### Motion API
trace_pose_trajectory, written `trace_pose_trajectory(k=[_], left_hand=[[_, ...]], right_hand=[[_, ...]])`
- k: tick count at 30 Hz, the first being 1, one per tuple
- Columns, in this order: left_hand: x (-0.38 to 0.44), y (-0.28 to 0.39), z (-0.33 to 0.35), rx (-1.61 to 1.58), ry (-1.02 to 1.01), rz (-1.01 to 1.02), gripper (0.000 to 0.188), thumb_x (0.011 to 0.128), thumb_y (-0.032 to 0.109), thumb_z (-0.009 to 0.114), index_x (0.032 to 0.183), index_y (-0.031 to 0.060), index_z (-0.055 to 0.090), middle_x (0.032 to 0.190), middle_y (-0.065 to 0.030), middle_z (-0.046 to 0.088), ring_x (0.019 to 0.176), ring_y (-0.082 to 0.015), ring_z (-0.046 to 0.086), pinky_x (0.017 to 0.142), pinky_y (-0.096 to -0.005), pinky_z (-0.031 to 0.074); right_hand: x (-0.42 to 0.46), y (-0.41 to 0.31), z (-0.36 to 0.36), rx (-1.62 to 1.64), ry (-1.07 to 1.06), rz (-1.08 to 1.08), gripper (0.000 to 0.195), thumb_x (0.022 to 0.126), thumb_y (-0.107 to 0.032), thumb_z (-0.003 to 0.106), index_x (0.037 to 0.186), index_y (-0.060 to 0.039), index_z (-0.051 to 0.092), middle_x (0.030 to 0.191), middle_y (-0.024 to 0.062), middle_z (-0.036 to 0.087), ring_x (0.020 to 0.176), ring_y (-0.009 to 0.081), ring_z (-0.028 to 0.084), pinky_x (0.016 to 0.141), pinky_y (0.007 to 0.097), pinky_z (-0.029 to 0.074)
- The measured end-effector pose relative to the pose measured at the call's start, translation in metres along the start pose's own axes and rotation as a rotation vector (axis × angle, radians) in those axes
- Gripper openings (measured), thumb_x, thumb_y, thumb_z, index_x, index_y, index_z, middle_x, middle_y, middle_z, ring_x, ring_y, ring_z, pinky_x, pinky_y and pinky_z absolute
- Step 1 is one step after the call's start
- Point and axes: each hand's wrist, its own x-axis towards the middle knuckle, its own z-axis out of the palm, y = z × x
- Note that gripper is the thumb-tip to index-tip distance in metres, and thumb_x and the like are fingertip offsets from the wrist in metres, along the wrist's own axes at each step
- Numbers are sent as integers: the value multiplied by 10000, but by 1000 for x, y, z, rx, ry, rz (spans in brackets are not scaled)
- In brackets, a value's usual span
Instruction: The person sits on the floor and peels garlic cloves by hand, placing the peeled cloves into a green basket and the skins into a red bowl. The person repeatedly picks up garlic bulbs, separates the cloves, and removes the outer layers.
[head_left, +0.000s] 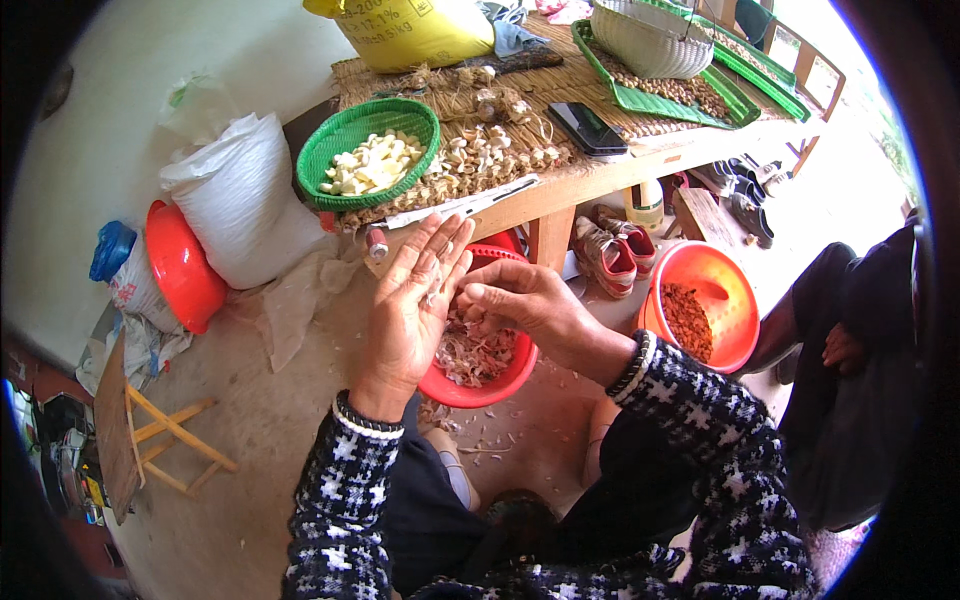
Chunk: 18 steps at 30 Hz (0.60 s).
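Observation:
My left hand (409, 315) is turned palm up, fingers extended, with small pale bits lying on its palm and fingers. Close to its right, my right hand (525, 300) has its fingers curled with the thumb near the fingertips; whether something is pinched there cannot be told. Below both hands, a red plastic basin (517, 371) holds papery garlic skins (476, 352). Beyond my left hand, a green woven basket (315, 154) of peeled garlic cloves (375, 161) stands on the table's straw mat (442, 124). Unpeeled garlic cloves (476, 150) lie beside it.
A black phone (587, 127) lies near the edge of the wooden table (525, 206). Shoes (607, 255) stand beneath it. At right are an orange-red bucket (731, 307) and a seated person (840, 375). White sacks (240, 195), a red bowl (176, 262) and a wooden folding stool (120, 427) are at left.

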Motion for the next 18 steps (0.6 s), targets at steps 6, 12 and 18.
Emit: trace_pose_trajectory(k=[6, 12, 18], left_hand=[[-7, -10, 23, 378, -135, 48, 573, 1061, 348, 317, 1505, -9, 250, 1546, -208, 298, 1450, -280, 266, 1185, -401, 211], [-7, -12, 24, 303, -58, 58, 716, 1029, 534, 287, 1495, -10, 281, 1531, -187, 331, 1433, -278, 297, 1181, -405, 206], [-14, 2, 12, 845, -81, 176, 242, 972, 89, 589, 1188, 8, 665, 1169, -90, 643, 1092, -156, 582, 964, -287, 447]], right_hand=[[1, 5, 8, -63, 36, -135, 213, 912, -158, 705, 1011, 7, 614, 869, 30, 653, 760, 79, 619, 688, 222, 535], [-3, -1, 5, 5, 22, -212, 159, 926, -115, 677, 988, 16, 613, 851, 33, 657, 742, 79, 623, 677, 230, 538], [-8, -6, -1, -7, 110, -248, 177, 929, -141, 679, 990, 16, 623, 840, 37, 659, 724, 73, 615, 663, 230, 543]])
